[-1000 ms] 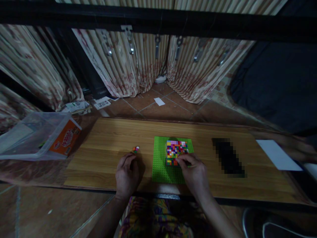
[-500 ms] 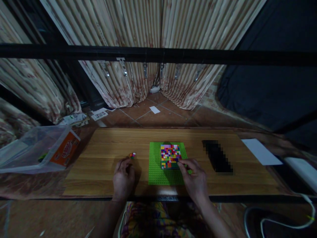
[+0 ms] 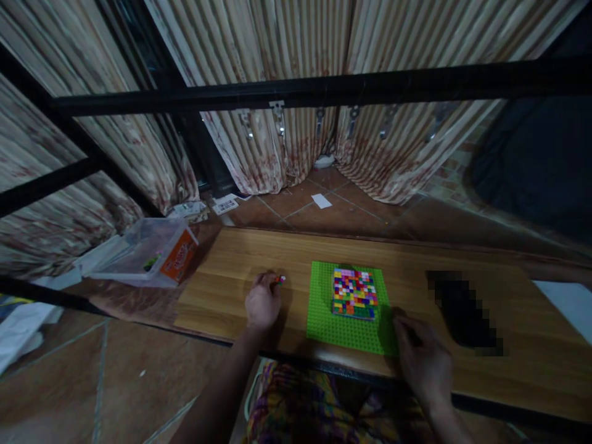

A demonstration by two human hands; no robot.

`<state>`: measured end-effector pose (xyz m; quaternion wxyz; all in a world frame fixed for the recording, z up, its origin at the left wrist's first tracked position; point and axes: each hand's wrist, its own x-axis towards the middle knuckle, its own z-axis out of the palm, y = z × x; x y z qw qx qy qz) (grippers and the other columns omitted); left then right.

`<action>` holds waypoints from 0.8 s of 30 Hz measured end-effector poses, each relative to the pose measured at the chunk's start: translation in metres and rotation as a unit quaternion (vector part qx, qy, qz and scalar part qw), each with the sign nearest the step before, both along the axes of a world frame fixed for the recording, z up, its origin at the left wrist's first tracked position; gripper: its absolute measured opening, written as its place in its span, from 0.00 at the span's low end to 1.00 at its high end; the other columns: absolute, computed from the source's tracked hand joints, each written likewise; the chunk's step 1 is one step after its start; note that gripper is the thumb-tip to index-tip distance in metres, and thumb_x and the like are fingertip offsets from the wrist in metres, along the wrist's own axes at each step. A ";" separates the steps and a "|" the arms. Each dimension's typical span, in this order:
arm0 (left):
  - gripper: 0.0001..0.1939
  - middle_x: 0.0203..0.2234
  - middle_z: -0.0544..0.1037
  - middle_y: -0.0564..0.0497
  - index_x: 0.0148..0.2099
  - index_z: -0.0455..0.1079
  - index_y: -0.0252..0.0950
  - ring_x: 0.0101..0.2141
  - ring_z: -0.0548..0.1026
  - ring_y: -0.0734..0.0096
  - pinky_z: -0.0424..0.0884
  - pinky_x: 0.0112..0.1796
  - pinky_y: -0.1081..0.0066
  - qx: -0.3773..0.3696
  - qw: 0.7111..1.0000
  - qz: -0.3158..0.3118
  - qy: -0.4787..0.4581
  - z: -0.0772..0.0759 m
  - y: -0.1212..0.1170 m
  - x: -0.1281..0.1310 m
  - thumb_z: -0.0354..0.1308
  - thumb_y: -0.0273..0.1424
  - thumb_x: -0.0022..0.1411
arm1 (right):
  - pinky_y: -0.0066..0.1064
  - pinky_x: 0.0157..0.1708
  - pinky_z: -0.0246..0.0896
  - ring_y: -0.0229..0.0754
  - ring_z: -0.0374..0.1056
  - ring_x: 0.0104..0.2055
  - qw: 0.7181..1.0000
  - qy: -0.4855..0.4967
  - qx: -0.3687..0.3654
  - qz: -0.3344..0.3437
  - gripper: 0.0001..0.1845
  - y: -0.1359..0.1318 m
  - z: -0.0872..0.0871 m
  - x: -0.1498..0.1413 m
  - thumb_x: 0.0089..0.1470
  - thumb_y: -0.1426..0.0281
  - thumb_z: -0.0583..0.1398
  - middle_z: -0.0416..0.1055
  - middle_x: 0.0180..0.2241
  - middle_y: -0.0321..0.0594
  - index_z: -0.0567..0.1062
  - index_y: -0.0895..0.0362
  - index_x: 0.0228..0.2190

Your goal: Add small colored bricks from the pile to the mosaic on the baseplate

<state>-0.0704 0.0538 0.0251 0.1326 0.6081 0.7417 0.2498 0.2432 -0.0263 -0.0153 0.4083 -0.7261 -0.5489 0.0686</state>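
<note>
A bright green studded baseplate [image 3: 321, 314] lies on the wooden table. On it sits a square block of many small coloured toy bricks [image 3: 354, 293], with pink ones along the far edge. My left hand [image 3: 263, 302] is left of the baseplate, fingers curled together at a few small loose bricks [image 3: 280, 280], red and white among them, partly hidden by the fingertips. My right hand [image 3: 423, 357] is off the brick block, just beside the baseplate's right edge. Its fingers are bent in and closed, with nothing visible between them.
A dark pixelated object [image 3: 465, 311] lies on the table at the right, with white paper [image 3: 567, 305] beyond it. A clear plastic box with an orange label [image 3: 180, 256] stands left of the table [image 3: 222, 259]. A black metal bar [image 3: 296, 92] crosses before the curtains.
My view has swung left and tilted. My right hand has drawn back from the brick block to the baseplate's right side. My left fingers have moved onto the loose bricks.
</note>
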 end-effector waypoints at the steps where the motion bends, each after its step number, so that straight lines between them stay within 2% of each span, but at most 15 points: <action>1: 0.11 0.46 0.76 0.48 0.45 0.73 0.39 0.42 0.77 0.65 0.72 0.43 0.69 -0.001 1.000 0.000 0.003 0.000 0.000 0.000 0.54 0.28 0.61 | 0.36 0.39 0.65 0.49 0.72 0.39 1.000 -0.007 0.001 0.003 0.25 0.000 -0.002 0.000 0.56 0.50 0.54 0.76 0.38 0.48 0.78 0.58 0.34; 6: 0.08 0.43 0.77 0.49 0.42 0.73 0.39 0.39 0.77 0.66 0.71 0.39 0.70 0.002 1.000 -0.001 0.009 -0.002 0.002 0.000 0.54 0.28 0.62 | 0.35 0.38 0.65 0.48 0.73 0.39 0.999 -0.031 -0.004 0.007 0.25 0.001 -0.006 0.000 0.57 0.50 0.54 0.76 0.37 0.47 0.78 0.58 0.35; 10: 0.10 0.44 0.77 0.50 0.43 0.73 0.40 0.39 0.77 0.67 0.71 0.39 0.71 0.007 1.000 0.001 0.003 -0.003 0.003 0.000 0.55 0.27 0.61 | 0.34 0.37 0.65 0.47 0.73 0.38 0.999 -0.048 0.001 0.012 0.24 0.001 -0.007 0.000 0.57 0.51 0.54 0.76 0.37 0.46 0.78 0.57 0.34; 18: 0.08 0.41 0.77 0.49 0.40 0.73 0.40 0.37 0.77 0.67 0.71 0.37 0.71 0.019 0.999 -0.028 0.003 -0.001 0.003 0.000 0.54 0.28 0.61 | 0.35 0.38 0.65 0.47 0.72 0.38 0.998 -0.063 0.007 0.028 0.23 0.002 -0.007 0.000 0.58 0.53 0.54 0.76 0.38 0.47 0.78 0.57 0.34; 24: 0.05 0.34 0.78 0.49 0.37 0.71 0.38 0.34 0.77 0.68 0.71 0.37 0.70 0.077 0.993 -0.030 -0.082 -0.004 -0.010 0.000 0.53 0.30 0.61 | 0.35 0.39 0.65 0.47 0.72 0.38 0.997 -0.062 0.019 0.031 0.21 0.002 -0.005 -0.002 0.59 0.55 0.54 0.76 0.36 0.45 0.78 0.57 0.34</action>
